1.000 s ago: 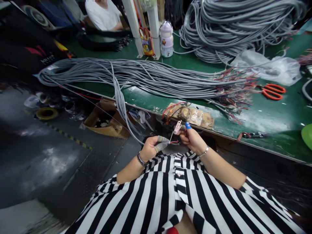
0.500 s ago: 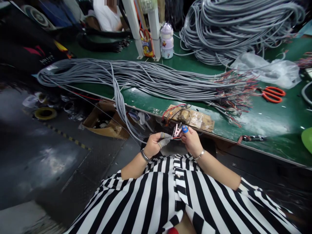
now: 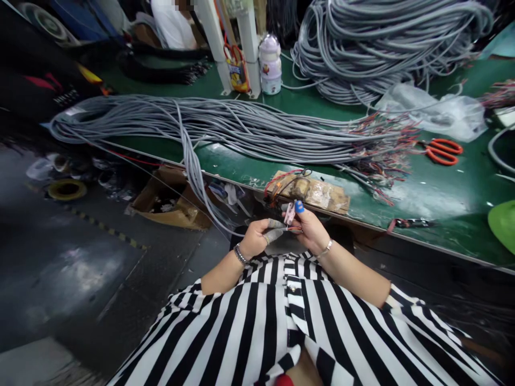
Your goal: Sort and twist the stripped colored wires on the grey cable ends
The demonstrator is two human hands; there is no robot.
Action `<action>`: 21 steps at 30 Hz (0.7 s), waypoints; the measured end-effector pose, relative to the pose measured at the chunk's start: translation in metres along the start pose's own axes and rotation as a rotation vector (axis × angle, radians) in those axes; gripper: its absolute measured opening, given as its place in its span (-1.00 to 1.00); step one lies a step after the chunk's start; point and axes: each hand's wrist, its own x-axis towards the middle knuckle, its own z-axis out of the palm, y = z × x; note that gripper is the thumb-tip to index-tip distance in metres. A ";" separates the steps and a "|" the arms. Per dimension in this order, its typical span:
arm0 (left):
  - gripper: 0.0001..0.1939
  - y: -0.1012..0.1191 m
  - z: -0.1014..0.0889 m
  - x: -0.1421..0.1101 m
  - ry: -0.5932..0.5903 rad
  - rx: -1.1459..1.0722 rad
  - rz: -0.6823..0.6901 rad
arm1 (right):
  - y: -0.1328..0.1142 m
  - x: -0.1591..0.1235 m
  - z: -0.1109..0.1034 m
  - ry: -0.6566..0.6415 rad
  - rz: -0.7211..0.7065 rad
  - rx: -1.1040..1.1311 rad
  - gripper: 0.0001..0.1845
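My left hand (image 3: 254, 239), its thumb and finger in grey covers, pinches the end of a grey cable (image 3: 226, 230). Thin coloured wires (image 3: 294, 229) stick out of that end toward my right hand (image 3: 314, 231). Between the thumb and fingers of my right hand is a small pink clip-like tool (image 3: 289, 214), held just above the wires. A blue cover (image 3: 299, 206) is on the right thumb. The tool's jaws are too small to make out. Behind both hands, a taped cardboard piece (image 3: 322, 195) with loose wires lies at the table edge.
A long bundle of grey cables (image 3: 249, 131) with stripped ends lies along the green table (image 3: 426, 195). Orange-handled scissors (image 3: 443, 151), a plastic bag (image 3: 436, 110), a big cable coil (image 3: 386, 51) and a bottle (image 3: 270, 64) stand behind. A cardboard box (image 3: 171, 198) is below, left.
My right thumb has straightened upward, and the pink tool is turned more upright with its arms closer together. My left hand still pinches the cable. The view has shifted slightly.
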 end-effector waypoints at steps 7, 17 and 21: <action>-0.68 0.006 -0.003 -0.016 0.030 0.005 -0.022 | 0.003 -0.006 -0.005 -0.035 0.074 0.040 -0.38; -0.79 -0.018 -0.019 -0.045 -0.091 0.392 -0.006 | 0.006 -0.017 -0.031 -0.106 0.084 -0.099 -0.34; -0.76 -0.029 -0.032 -0.032 -0.065 0.670 0.030 | 0.004 -0.020 -0.038 -0.044 -0.027 -0.143 -0.36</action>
